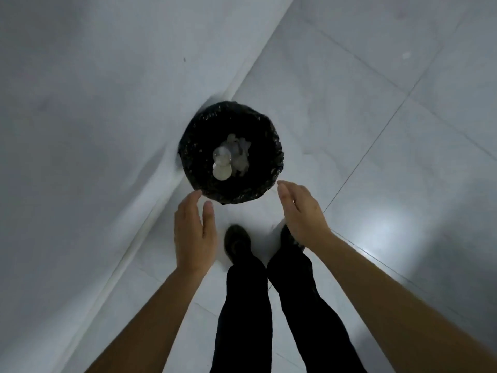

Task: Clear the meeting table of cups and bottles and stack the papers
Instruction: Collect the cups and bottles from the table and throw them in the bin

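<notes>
From my remote seat I saw mostly the pale wall (pixel 80 103) on the left and the tiled floor (pixel 376 103) on the right, meeting in a slanted line; the meeting table was not in the view at all, and neither were the papers. Lower down, the person's legs (pixel 244 305) in dark trousers stood on the tiles; one dark shoe (pixel 236 239) pointed toward the bin. The bin (pixel 236 196), round and lined with a black bag, stood against the foot of the wall, just in front of the feet. Near its front edge both hands hovered; the left hand (pixel 192 235) was released, fingers straight and together, holding nothing; the right hand (pixel 304 219) was also flat and empty, near the right side of the rim. Neither touched the bin, as far as I could tell. Deep in the bin lay the clear cups (pixel 222 168), seen as pale round discs, and beside them some crumpled white material (pixel 240 149); whether a bottle was among them I could not tell. I judged a part of the clearing as done, since cups were already in the bin; what was left on the table I could not know, and the stacking of the papers I counted as not yet done.
</notes>
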`<action>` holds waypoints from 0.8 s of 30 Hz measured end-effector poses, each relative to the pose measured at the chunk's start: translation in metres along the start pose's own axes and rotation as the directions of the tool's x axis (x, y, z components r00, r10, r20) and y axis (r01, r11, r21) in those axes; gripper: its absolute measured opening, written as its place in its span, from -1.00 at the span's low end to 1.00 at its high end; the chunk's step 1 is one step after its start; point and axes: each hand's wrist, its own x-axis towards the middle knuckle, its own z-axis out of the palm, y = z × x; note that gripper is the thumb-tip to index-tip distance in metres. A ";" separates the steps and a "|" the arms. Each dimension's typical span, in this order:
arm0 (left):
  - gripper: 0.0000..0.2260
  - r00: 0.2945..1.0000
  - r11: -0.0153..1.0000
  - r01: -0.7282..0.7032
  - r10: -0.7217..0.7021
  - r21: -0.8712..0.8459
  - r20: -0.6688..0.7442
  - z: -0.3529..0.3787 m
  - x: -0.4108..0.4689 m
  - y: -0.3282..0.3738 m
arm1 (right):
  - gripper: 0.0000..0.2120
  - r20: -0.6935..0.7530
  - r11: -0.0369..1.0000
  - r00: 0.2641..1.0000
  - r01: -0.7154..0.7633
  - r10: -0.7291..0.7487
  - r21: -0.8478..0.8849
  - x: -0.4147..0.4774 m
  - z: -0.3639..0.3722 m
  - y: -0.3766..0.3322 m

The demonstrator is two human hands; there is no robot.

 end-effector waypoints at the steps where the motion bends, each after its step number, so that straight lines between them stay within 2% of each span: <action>1: -0.58 1.000 1.000 -0.015 0.014 -0.005 -0.013 -0.019 -0.007 0.023 | -0.57 -0.023 1.000 0.999 0.026 -0.026 0.000 -0.017 -0.021 -0.015; 4: -0.55 0.997 0.992 -0.071 0.071 -0.103 -0.004 -0.083 -0.032 0.108 | -0.57 -0.131 0.992 0.984 0.123 -0.124 -0.012 -0.074 -0.094 -0.074; 7: -0.55 0.982 0.964 -0.179 0.188 -0.197 0.026 -0.153 -0.059 0.208 | -0.53 -0.283 0.968 0.927 0.248 -0.245 -0.024 -0.140 -0.175 -0.138; 10: -0.56 0.943 0.914 -0.322 0.332 -0.247 -0.001 -0.217 -0.097 0.300 | -0.52 -0.457 0.925 0.822 0.381 -0.340 -0.004 -0.217 -0.244 -0.187; 14: -0.58 0.865 0.790 -0.492 0.493 -0.366 -0.098 -0.278 -0.158 0.389 | -0.53 -0.673 0.867 0.645 0.498 -0.362 0.011 -0.317 -0.302 -0.214; 17: -0.60 0.805 0.691 -0.570 0.578 -0.445 -0.133 -0.306 -0.201 0.416 | -0.55 -0.804 0.850 0.527 0.525 -0.276 0.053 -0.388 -0.307 -0.210; 19: -0.61 0.763 0.641 -0.600 0.638 -0.480 -0.102 -0.313 -0.221 0.418 | -0.56 -0.869 0.844 0.462 0.526 -0.179 0.107 -0.429 -0.292 -0.197; 24: -0.60 0.590 0.618 -0.616 0.773 -0.488 0.234 -0.310 -0.247 0.398 | -0.54 -0.925 0.821 0.321 0.458 0.204 0.340 -0.504 -0.205 -0.156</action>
